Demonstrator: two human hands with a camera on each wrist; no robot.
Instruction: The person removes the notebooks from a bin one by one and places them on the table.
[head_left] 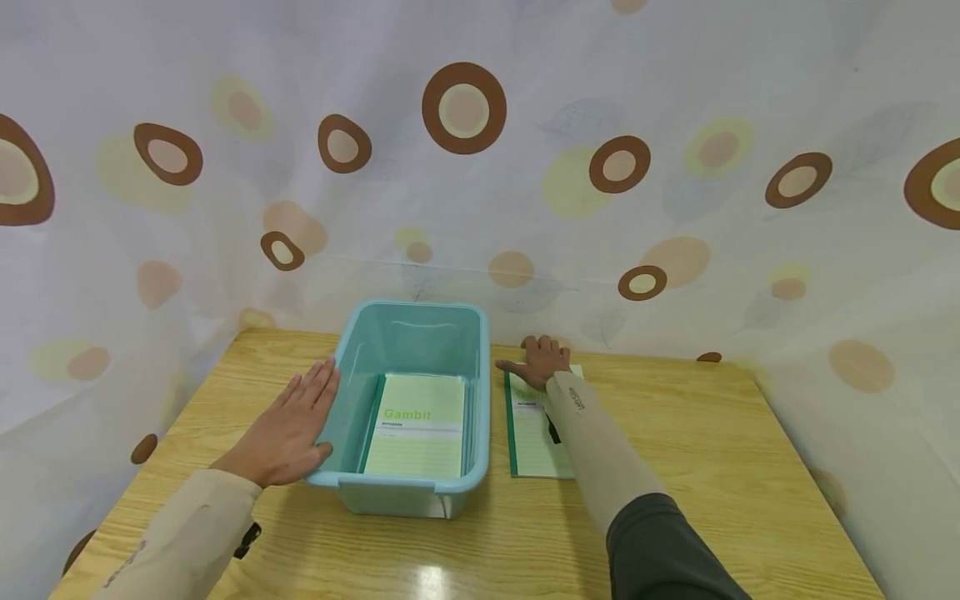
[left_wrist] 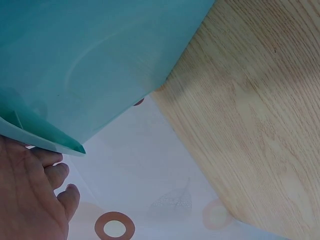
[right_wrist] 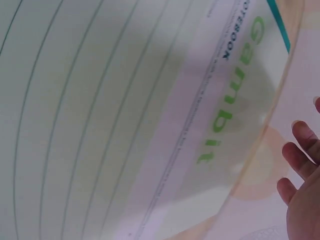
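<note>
Notebook (head_left: pixel 537 446) lies on the table (head_left: pixel 675 433), just right of the bin (head_left: pixel 483 400), long axis away from you. Your right hand (head_left: pixel 544 363), nearer, is over its far end, fingers spread; your straight-fingered left hand (head_left: pixel 288 429) touches the bin's left side; neither grips anything.

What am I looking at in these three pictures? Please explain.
There is no machine here, only a person working bare-handed. The big picture comes from a camera worn on the head; the other two come from cameras on each wrist. On the yellowish wood-grain table stands a light-blue rectangular plastic bin, with a pale-green paper notebook with a dark-green spine showing inside. A second pale-green paper notebook lies to its right. The left hand, fingers straight, lies along the bin's left rim; the right hand is at the second notebook's far end. Neither grips anything.
</note>
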